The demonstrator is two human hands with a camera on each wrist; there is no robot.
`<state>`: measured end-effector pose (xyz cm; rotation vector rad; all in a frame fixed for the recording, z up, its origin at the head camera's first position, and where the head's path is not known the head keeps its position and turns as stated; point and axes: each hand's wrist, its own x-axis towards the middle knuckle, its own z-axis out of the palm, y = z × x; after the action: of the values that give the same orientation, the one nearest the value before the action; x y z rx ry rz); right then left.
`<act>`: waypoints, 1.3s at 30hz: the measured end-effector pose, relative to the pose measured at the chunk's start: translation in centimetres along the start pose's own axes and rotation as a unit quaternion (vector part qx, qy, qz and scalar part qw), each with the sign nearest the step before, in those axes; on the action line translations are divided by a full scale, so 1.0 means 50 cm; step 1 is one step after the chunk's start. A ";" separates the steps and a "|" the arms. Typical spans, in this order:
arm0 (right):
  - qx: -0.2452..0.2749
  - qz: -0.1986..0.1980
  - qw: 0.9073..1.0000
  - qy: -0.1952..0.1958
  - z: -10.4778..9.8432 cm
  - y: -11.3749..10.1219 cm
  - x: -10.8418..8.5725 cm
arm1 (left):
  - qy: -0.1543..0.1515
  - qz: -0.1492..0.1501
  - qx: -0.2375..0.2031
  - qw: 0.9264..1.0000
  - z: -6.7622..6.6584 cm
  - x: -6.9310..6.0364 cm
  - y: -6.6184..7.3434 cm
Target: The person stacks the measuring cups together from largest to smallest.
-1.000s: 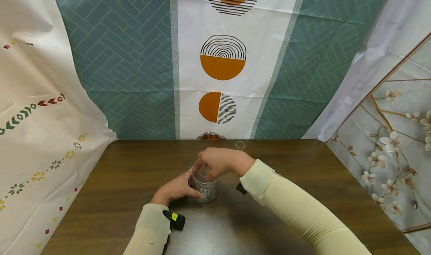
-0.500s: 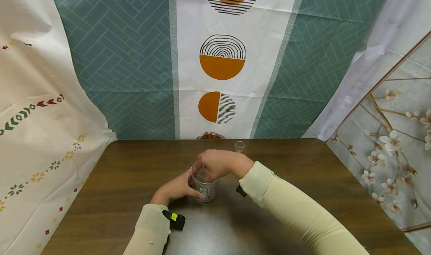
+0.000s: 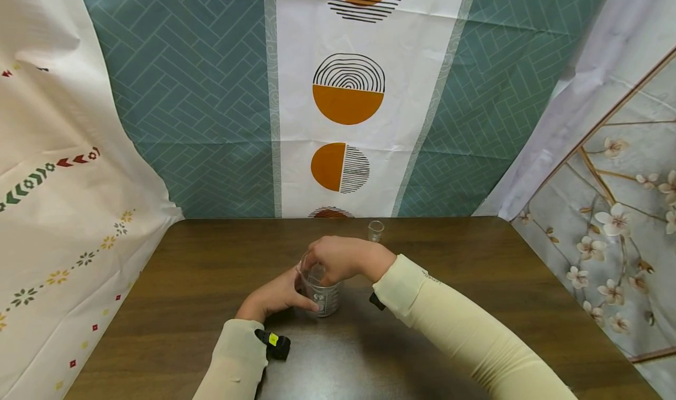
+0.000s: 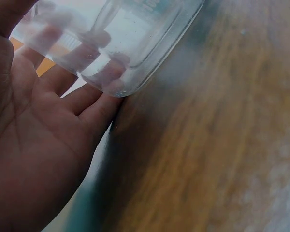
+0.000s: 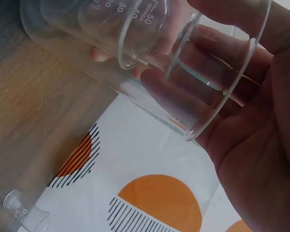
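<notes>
A large clear glass beaker (image 3: 328, 301) with white markings stands upright on the table. My left hand (image 3: 280, 294) holds its lower left side, thumb in front; in the left wrist view the fingers (image 4: 94, 104) curl behind the glass. My right hand (image 3: 345, 254) reaches down over the rim with its fingers inside. In the right wrist view, a smaller beaker (image 5: 147, 29) marked in tens up to 50 sits nested within the large one, and the right fingertips appear to pinch its upper edge. Overlapping glass blurs the exact contact.
A small clear glass vessel (image 3: 375, 231) with a spout stands near the back edge of the dark wooden table (image 3: 211, 259). Behind it hangs a patterned cloth (image 3: 222, 124), with further cloths at left and right.
My right hand and forearm have sunk slightly, leaving more of the small glass vessel at the back in sight. The left hand and the large beaker stay put.
</notes>
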<state>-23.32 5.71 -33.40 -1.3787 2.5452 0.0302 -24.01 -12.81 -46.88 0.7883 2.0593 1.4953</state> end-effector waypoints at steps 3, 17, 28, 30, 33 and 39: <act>-0.001 0.001 1.000 -0.001 0.001 0.000 0.000 | 0.000 0.003 0.000 1.000 0.000 0.000 0.001; 0.000 0.000 1.000 0.009 0.011 0.002 0.003 | 0.004 0.008 0.002 1.000 0.000 -0.003 -0.001; 0.013 0.007 1.000 0.016 0.018 0.000 0.004 | -0.007 0.010 -0.003 1.000 0.001 -0.001 0.001; 0.014 0.008 1.000 0.016 0.019 0.000 0.004 | -0.008 0.008 -0.006 1.000 0.001 -0.001 0.001; 0.015 0.006 1.000 0.019 0.020 -0.001 0.004 | -0.006 0.004 -0.006 1.000 0.001 -0.002 0.002; 0.016 0.005 1.000 0.023 0.022 -0.002 0.004 | 0.001 -0.009 -0.004 1.000 0.001 -0.003 0.004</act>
<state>-23.10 5.61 -34.51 -1.3691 2.5786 -0.0418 -23.83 -12.85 -46.71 0.7634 2.0561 1.4936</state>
